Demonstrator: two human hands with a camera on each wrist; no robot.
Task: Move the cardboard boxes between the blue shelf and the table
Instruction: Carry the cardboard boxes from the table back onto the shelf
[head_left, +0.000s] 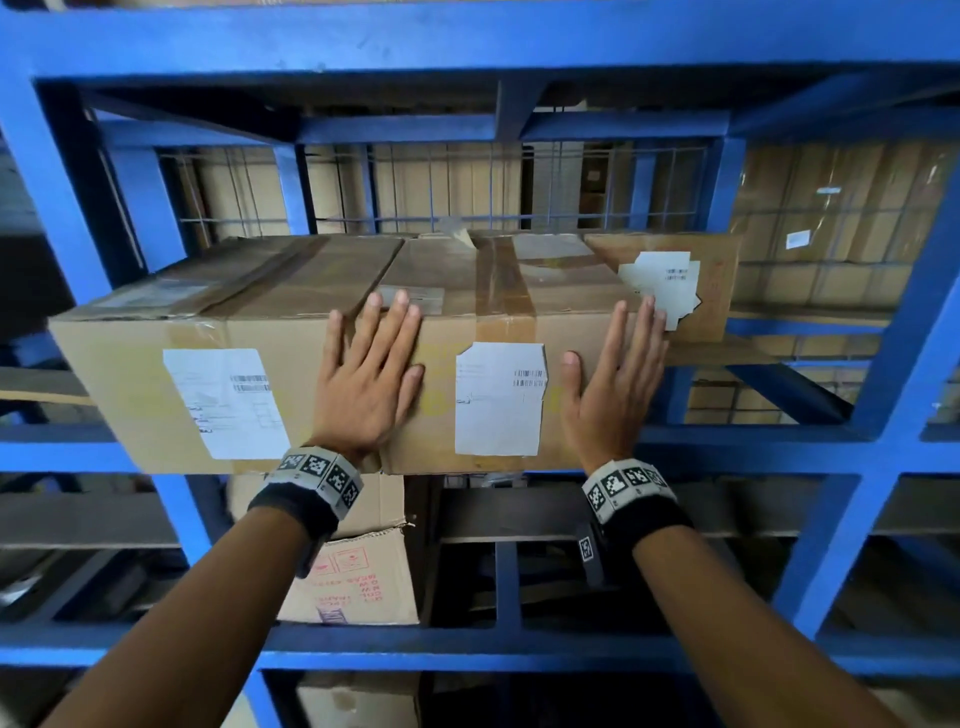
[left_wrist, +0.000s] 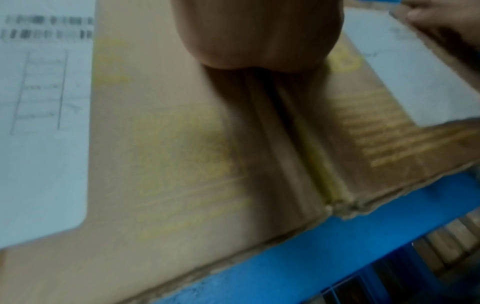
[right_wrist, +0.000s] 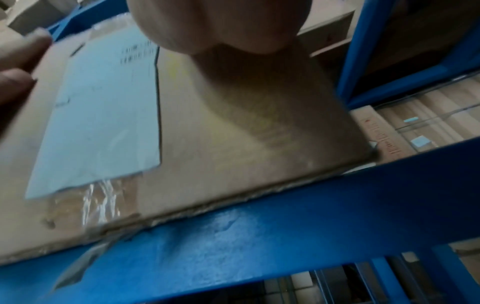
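Observation:
Two taped cardboard boxes stand side by side on the blue shelf (head_left: 753, 452), each with a white label on its front. My left hand (head_left: 369, 374) lies flat with fingers spread over the seam (left_wrist: 324, 164) between the left box (head_left: 130, 384) and the right box (head_left: 498, 322). My right hand (head_left: 613, 384) presses flat on the right end of the right box's front, fingertips at its top edge. In the left wrist view the palm (left_wrist: 254, 30) sits against the cardboard; in the right wrist view the palm (right_wrist: 218, 20) does the same above the shelf beam (right_wrist: 259, 236).
A third box (head_left: 675, 280) with a torn white label stands behind at the right. More cartons show behind a wire mesh (head_left: 441, 187). A smaller box with red print (head_left: 358, 571) sits on the shelf below. Blue uprights (head_left: 914, 312) frame the bay.

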